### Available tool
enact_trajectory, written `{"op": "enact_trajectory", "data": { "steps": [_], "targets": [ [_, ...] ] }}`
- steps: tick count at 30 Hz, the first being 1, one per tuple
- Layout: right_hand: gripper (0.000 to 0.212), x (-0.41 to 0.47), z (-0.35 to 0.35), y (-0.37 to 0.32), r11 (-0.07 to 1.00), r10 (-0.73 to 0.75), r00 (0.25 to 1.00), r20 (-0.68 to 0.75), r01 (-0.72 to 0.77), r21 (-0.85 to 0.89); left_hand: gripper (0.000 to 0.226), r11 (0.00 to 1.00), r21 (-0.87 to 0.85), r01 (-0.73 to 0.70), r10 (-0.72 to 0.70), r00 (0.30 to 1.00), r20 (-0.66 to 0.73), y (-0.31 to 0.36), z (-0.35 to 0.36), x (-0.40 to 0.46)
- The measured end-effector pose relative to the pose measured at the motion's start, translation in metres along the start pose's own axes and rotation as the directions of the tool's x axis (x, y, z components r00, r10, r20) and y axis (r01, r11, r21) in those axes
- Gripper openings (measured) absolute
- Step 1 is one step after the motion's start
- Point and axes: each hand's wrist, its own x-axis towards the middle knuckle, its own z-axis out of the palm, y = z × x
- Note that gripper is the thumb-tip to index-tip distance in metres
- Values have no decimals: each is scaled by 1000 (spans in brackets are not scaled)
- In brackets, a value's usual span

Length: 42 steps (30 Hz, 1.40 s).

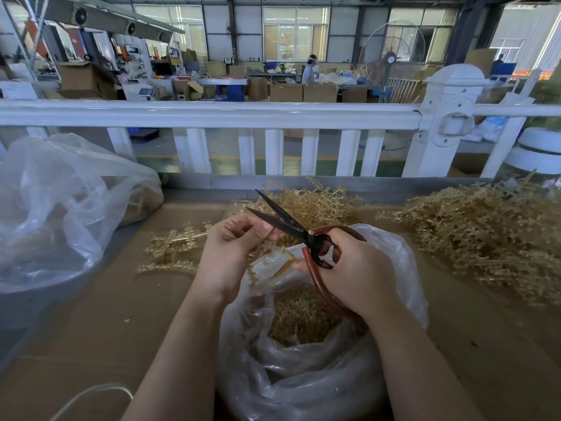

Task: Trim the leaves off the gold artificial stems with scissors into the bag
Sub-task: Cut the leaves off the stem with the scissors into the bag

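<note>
On the far left a large clear sack [60, 208] slumped on the worktop [91, 314], some gold material dimly visible inside. Beside it lay a few gold stems [170, 250], apparently done or waiting. The left hand [233, 253] pinched a stem [273, 265] with curled fingers over the bag [303, 375], already holding a good layer of gold clippings. The right hand [355, 268] gripped the red handles of the scissors [282, 221], blades parted. A small heap [309, 205] behind and a big pile [491, 238] on the right suggested much trimming remained.
</note>
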Motion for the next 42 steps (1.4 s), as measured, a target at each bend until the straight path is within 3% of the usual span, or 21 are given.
{"op": "enact_trajectory", "data": {
  "steps": [7, 16, 24, 31, 42],
  "targets": [
    [70, 0, -3, 0, 1000, -17, 999, 34, 18, -18, 21, 965, 258, -55, 50, 998, 23, -1, 0, -1],
    [40, -1, -2, 2, 998, -14, 998, 63, 18, -58, 18, 971, 238, -36, 16, 996, 85, -1, -1, 0],
    [61, -1, 0, 4, 1000, 8, 999, 45, -8, 8, 17, 973, 223, -56, 32, 994, 108, -1, -2, 0],
    [56, -1, -1, 6, 1000, -17, 996, 86, 16, 13, 15, 972, 231, -43, 18, 994, 111, -2, -4, 0],
    [46, 0, -3, 6, 999, -40, 994, 106, 41, -8, 11, 956, 292, -15, -61, 966, 250, -1, -5, -1]
  ]
}}
